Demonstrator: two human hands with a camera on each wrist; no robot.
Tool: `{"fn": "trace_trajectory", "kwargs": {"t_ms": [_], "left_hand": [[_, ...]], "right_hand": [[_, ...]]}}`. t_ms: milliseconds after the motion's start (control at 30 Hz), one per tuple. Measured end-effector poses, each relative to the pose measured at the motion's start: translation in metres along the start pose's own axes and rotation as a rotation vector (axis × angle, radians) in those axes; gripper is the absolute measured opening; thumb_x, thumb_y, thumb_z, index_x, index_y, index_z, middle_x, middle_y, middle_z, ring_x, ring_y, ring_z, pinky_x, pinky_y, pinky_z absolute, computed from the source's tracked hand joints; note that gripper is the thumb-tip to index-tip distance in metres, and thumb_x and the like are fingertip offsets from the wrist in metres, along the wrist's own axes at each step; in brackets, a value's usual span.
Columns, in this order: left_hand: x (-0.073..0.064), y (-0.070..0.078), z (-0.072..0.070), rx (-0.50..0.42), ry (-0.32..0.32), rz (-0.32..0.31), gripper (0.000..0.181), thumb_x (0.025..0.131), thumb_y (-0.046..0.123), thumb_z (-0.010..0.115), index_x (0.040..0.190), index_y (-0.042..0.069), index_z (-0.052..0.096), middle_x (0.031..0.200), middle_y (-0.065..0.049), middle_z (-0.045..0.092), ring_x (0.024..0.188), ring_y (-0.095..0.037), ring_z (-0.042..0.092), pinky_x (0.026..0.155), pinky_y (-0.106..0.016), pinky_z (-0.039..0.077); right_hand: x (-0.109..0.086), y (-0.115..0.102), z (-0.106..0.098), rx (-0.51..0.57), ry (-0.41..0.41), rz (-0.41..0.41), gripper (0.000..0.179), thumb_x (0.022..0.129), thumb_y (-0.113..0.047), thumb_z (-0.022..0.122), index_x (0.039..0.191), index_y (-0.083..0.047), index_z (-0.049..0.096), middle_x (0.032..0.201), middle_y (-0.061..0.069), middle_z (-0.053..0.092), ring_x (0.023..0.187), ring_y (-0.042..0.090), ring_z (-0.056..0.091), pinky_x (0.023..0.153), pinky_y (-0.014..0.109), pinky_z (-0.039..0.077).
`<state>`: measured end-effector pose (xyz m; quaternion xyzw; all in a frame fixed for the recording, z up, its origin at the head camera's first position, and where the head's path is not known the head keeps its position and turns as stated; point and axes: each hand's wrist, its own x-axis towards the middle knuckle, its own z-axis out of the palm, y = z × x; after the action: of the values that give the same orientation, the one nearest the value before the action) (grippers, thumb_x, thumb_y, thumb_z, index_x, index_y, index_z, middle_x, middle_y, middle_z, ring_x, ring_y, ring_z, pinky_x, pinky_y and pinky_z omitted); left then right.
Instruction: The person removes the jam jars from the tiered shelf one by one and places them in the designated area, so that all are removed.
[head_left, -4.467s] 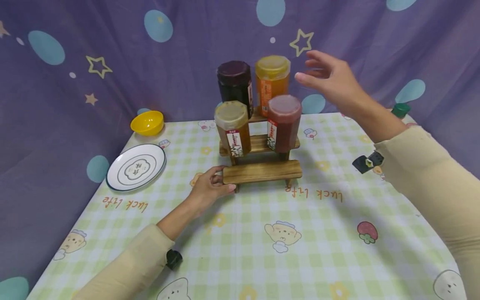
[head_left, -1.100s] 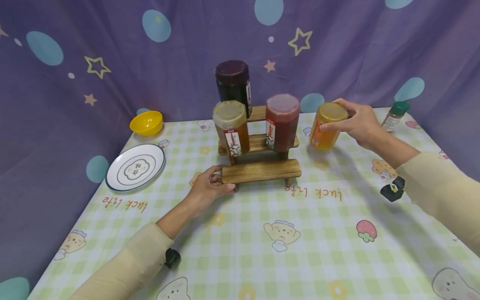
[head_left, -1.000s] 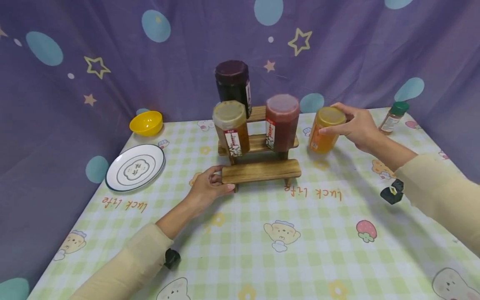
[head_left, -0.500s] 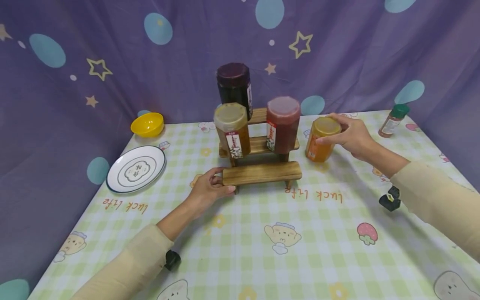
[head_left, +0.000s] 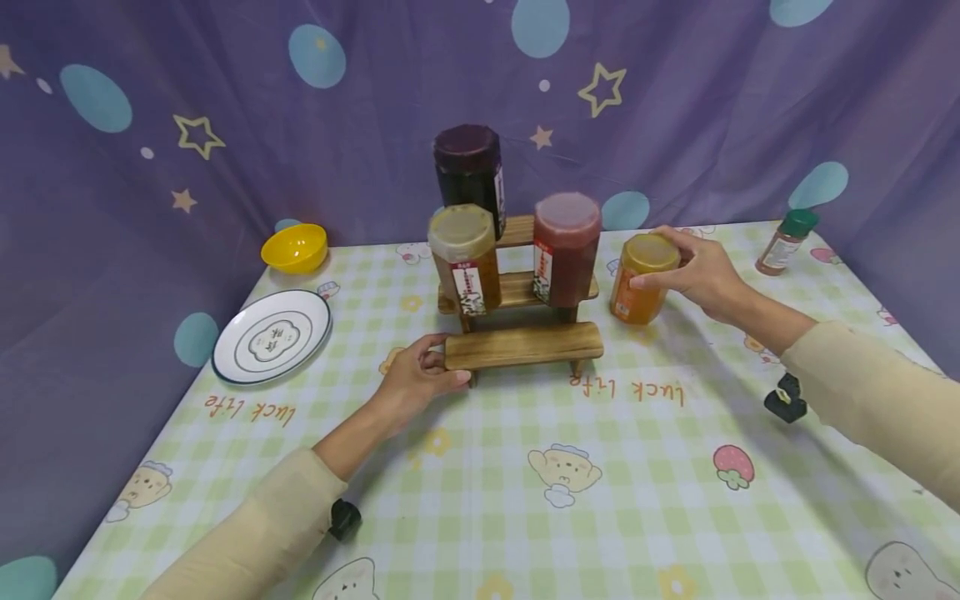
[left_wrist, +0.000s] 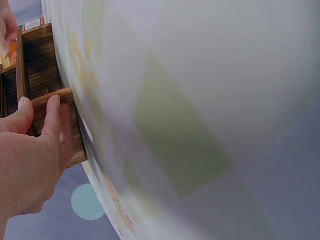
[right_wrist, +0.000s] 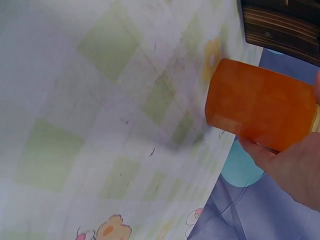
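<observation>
A three-step wooden rack [head_left: 525,345] stands mid-table, and my left hand [head_left: 408,385] holds the left end of its lowest step. The left wrist view has the thumb and fingers pinching the rack's side piece [left_wrist: 46,96]. To the right of the rack, my right hand [head_left: 705,273] grips an orange jar [head_left: 632,293] with a yellow lid, thumb in front and fingers behind. In the right wrist view the jar [right_wrist: 257,102] has its base at the tablecloth. On the rack are a dark jar [head_left: 467,187] on top, and an amber jar [head_left: 476,279] and a red jar [head_left: 570,258] on the middle step.
A yellow bowl [head_left: 295,250] and a white plate [head_left: 232,350] with a dark rim are at the left. At the back right stands a small green-capped spice bottle [head_left: 782,242]. A purple curtain [head_left: 390,100] hangs behind the checked tablecloth [head_left: 480,517].
My right hand has taken the orange jar from the rack's top step and brought it down to the right of the rack. During the last half second both hands stay almost still.
</observation>
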<state>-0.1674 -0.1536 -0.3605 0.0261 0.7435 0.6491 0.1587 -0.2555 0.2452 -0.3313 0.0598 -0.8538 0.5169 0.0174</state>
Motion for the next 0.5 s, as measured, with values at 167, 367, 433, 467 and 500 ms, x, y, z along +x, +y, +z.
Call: {"fn": "trace_trajectory", "kwargs": {"t_ms": [167,367,433,467,500], "left_hand": [[0.0,-0.001,-0.001,0.005,0.004,0.008,0.077,0.085,-0.004,0.07,0.149,0.002,0.028,0.094,-0.007,0.051,0.077,-0.014,0.059,0.09,-0.041,0.058],[0.0,-0.001,-0.001,0.005,0.007,0.003,0.077,0.085,-0.003,0.071,0.149,0.004,0.03,0.097,-0.01,0.054,0.08,-0.017,0.062,0.09,-0.041,0.058],[0.001,-0.001,-0.001,0.001,0.006,0.004,0.077,0.085,-0.003,0.071,0.149,0.003,0.029,0.097,-0.01,0.055,0.08,-0.016,0.061,0.09,-0.041,0.058],[0.001,-0.001,-0.001,-0.004,0.005,0.004,0.077,0.085,-0.004,0.07,0.149,0.003,0.029,0.096,-0.01,0.054,0.079,-0.015,0.06,0.089,-0.04,0.058],[0.001,-0.001,-0.001,-0.009,0.005,0.004,0.077,0.085,-0.004,0.07,0.149,0.003,0.028,0.095,-0.009,0.053,0.078,-0.014,0.059,0.089,-0.04,0.058]], "right_hand": [[0.0,0.002,0.0,-0.006,-0.008,-0.027,0.069,0.076,-0.021,0.084,0.136,-0.011,0.051,0.117,0.002,0.055,0.097,0.007,0.056,0.075,0.009,0.051],[0.0,-0.006,-0.013,-0.08,-0.085,0.032,0.079,0.085,-0.028,0.076,0.15,-0.01,0.033,0.138,0.016,0.046,0.117,0.026,0.05,0.091,0.026,0.053],[0.001,-0.013,-0.018,-0.091,-0.094,0.043,0.082,0.088,-0.032,0.073,0.152,-0.009,0.027,0.145,0.019,0.04,0.127,0.034,0.045,0.101,0.041,0.049],[0.002,-0.016,-0.021,-0.084,-0.094,0.042,0.082,0.088,-0.033,0.071,0.152,-0.009,0.026,0.147,0.02,0.037,0.13,0.036,0.042,0.104,0.048,0.046],[0.003,-0.02,-0.024,-0.08,-0.089,0.042,0.082,0.089,-0.034,0.07,0.152,-0.008,0.025,0.149,0.02,0.035,0.132,0.038,0.039,0.106,0.054,0.042]]}}
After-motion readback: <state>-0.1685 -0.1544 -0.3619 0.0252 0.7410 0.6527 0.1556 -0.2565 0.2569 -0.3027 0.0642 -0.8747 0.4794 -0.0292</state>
